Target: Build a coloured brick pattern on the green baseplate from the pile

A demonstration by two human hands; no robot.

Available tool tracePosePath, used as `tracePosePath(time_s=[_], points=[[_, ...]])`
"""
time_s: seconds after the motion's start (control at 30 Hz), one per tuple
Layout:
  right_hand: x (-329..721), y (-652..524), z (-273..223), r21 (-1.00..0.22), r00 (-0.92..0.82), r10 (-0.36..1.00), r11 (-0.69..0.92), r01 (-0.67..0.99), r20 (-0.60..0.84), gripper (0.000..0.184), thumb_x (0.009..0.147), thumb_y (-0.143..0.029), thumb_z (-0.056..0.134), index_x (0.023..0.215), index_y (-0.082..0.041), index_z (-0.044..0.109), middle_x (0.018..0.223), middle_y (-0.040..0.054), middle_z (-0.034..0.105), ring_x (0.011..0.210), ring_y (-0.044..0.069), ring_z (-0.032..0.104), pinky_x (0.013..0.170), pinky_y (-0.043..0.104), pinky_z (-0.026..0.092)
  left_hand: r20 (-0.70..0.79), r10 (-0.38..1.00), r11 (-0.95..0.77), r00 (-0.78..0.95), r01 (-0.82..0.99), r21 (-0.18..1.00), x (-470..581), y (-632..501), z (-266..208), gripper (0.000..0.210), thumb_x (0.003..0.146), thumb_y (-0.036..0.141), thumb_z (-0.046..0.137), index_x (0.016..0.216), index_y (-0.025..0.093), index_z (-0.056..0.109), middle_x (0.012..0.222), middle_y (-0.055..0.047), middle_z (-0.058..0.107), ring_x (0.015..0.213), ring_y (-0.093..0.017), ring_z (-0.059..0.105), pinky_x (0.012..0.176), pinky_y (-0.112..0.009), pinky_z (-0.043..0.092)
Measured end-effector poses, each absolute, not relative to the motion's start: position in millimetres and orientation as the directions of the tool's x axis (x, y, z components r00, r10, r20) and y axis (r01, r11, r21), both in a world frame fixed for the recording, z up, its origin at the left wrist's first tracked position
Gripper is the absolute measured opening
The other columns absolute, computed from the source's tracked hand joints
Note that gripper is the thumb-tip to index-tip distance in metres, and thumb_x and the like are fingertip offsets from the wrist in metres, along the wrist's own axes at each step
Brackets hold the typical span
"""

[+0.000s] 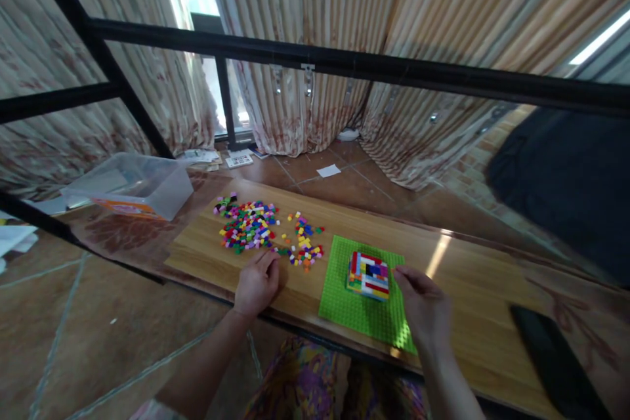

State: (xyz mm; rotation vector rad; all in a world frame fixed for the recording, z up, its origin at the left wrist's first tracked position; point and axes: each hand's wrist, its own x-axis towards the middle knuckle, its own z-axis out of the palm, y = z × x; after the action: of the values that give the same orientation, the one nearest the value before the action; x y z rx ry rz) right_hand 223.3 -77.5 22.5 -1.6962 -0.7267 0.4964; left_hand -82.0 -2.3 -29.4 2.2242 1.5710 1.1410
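Observation:
A low, roughly square stack of coloured building bricks sits on a green studded baseplate. My right hand is at the stack's right edge, thumb and forefinger pinched together; anything between them is too small to make out. Whether the fingertips touch the stack I cannot tell. My left hand rests low at the near side of the loose bricks, its fingers curled into a pinch. What it holds, if anything, is hidden. A smaller scatter of bricks lies between the pile and the baseplate.
The wooden board lies on a narrow table. A clear plastic bin stands at the left, and a dark flat object lies at the right. Black metal bars cross in front of striped curtains.

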Motion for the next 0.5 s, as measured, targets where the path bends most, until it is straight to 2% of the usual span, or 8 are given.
tracePosePath(time_s=[0.17,0.33,0.5], points=[[214,-66,21,-0.903,0.631,0.766,-0.179,0.39,0.121,0.035,0.073,-0.05,0.067,0.085,-0.018,0.075,0.083,0.0074,0.074,0.071,0.02,0.066,0.067,0.033,0.052,0.486,0.86,-0.43,0.153,0.73,0.531,-82,-2,-29,0.014,0.089,0.019,0.048,0.091,0.022,0.062,0.088,-0.004,0.068,0.083,-0.019,0.065,0.076,-0.03,0.052],[209,-61,15,-0.743,0.514,0.811,-0.156,0.651,0.279,0.04,0.083,-0.054,0.054,0.088,-0.02,0.075,0.086,0.0067,0.073,0.073,0.019,0.063,0.07,0.032,0.047,0.489,0.858,-0.434,0.158,0.732,0.525,-82,-1,-29,0.014,0.089,0.018,0.048,0.09,0.022,0.061,0.087,-0.005,0.067,0.082,-0.019,0.065,0.075,-0.03,0.052],[210,-59,13,-0.656,0.463,0.829,-0.163,0.737,0.313,0.04,0.086,-0.052,0.05,0.087,-0.021,0.075,0.087,0.0066,0.072,0.078,0.021,0.064,0.074,0.033,0.046,0.492,0.856,-0.437,0.16,0.733,0.521,-82,-2,-28,0.014,0.09,0.019,0.048,0.09,0.022,0.062,0.086,-0.004,0.067,0.082,-0.019,0.065,0.076,-0.03,0.052]])
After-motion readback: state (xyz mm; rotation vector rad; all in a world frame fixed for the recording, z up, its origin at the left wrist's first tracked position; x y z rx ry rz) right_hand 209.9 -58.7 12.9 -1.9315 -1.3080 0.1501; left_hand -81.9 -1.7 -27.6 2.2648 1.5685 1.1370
